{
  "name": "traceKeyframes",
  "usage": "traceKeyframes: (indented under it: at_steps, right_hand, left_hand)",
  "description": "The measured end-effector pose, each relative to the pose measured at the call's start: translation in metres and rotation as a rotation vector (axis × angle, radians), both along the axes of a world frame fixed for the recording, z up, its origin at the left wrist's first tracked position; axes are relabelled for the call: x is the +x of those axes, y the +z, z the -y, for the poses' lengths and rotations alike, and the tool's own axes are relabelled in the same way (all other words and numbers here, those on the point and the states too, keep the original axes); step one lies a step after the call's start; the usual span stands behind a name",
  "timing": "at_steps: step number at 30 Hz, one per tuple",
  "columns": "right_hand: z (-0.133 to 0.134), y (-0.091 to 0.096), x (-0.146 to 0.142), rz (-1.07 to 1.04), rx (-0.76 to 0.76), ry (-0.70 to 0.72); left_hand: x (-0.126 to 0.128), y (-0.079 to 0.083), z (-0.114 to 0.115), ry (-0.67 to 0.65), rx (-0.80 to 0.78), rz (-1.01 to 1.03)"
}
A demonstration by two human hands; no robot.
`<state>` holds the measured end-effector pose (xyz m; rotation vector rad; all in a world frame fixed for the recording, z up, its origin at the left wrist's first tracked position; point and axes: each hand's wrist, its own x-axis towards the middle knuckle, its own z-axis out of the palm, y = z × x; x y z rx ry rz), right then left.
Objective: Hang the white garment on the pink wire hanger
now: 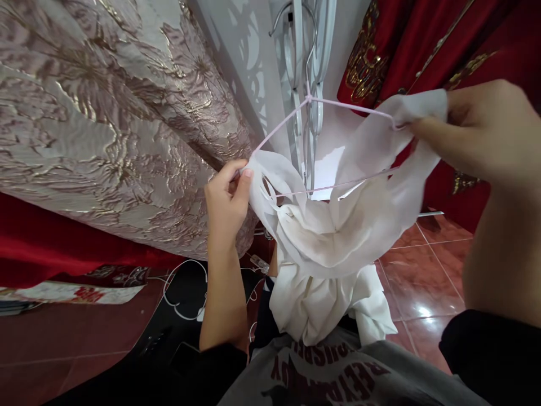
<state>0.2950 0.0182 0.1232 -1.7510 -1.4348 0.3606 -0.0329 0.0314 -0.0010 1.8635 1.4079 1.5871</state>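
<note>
A white garment (333,242) of thin, partly sheer cloth hangs in front of me, its lower part bunched near my lap. Inside its neck opening is a pale pink wire hanger (350,105), whose metal hook (313,34) points up among white hangers. At the hanger's left corner my left hand (230,194) pinches the garment's edge between thumb and fingers. My right hand (486,127) grips the garment's other side at the hanger's right end, thumb on the cloth. Part of the hanger's lower bar shows through the opening.
White hangers (320,67) hang against the wall behind. A pink and gold brocade cloth (127,129) fills the left, and red embroidered garments (406,39) hang at the right. Loose white hangers (169,287) lie on a black surface at lower left. The floor is red tile (422,270).
</note>
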Motion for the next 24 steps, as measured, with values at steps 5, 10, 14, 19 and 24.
traceKeyframes:
  at_steps: [5,10,14,19,24]
  right_hand:
    - [0.002,0.016,-0.011,0.189,-0.128,0.133]
    - [0.008,-0.006,-0.023,0.02,0.312,0.128]
    - [-0.014,-0.071,-0.049,-0.072,0.318,0.556]
    - [-0.062,-0.15,-0.078,0.225,0.451,0.681]
    - [-0.054,-0.188,-0.087,0.271,0.56,0.456]
  left_hand:
    - [0.0,-0.001,-0.001,0.012,0.012,0.002]
    - [0.001,-0.006,-0.003,0.023,0.032,0.064]
    - [0.008,-0.023,-0.002,0.085,0.098,0.167]
    - [0.022,-0.048,-0.004,0.148,0.148,0.238]
    - [0.043,-0.053,-0.002,0.126,0.056,0.226]
